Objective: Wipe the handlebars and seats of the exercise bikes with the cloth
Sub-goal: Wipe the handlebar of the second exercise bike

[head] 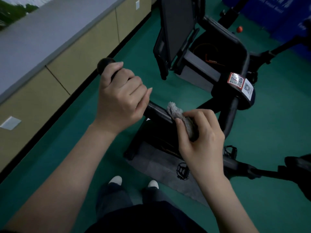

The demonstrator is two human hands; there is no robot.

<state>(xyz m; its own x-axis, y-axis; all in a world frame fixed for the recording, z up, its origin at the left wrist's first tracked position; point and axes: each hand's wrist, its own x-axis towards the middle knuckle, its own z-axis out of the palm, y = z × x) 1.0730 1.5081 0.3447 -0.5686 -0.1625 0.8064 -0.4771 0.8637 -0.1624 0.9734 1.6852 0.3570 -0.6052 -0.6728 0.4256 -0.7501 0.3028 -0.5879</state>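
1. The left hand (121, 96) is wrapped tight around the black handlebar (156, 111), close to its round end.
2. The right hand (202, 137) is on the same handlebar, just beside the left hand.
3. Its fingers and thumb are curled around a grey fluffy cloth (178, 113) and press it onto the handlebar.
4. One end of the cloth sticks up above the handlebar.
5. A red and white sticker (235, 80) with square codes sits past the handlebar, on the bike's black middle part.
6. Below the handlebar are a grey mat (154, 162), a black pedal (182, 170) and the green floor (269, 132).
7. Two white shoes (116, 179) stand on the floor below the handlebar.
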